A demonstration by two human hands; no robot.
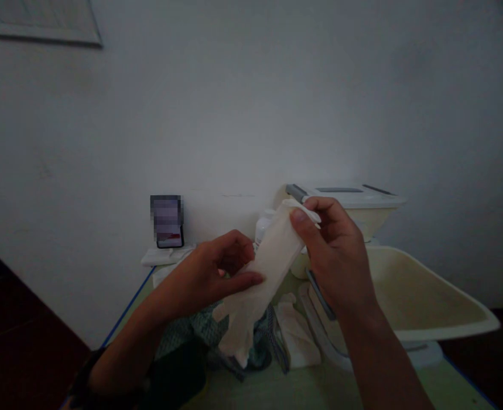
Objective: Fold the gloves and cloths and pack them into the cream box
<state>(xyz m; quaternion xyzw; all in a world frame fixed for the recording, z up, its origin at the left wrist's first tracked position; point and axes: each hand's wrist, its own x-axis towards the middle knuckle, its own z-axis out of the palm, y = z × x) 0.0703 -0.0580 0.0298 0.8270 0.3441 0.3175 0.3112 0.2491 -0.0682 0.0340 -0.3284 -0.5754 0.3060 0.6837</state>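
White glove (272, 259) in pinch of left hand (217, 267) and right hand (339, 250), before bottle (263, 226), cloth (202, 327).

No word, number or brand can be read with certainty. Small dark print is borne by the white bottle (263, 224) at the far middle, but it is too small and blurred to be made out, and part of the bottle is covered by the white glove (277, 247) in front. On the smartphone (168, 222) at the far left, a lit screen is shown; much of it is masked by coarse pixel blocks, and its contents are left illegible.
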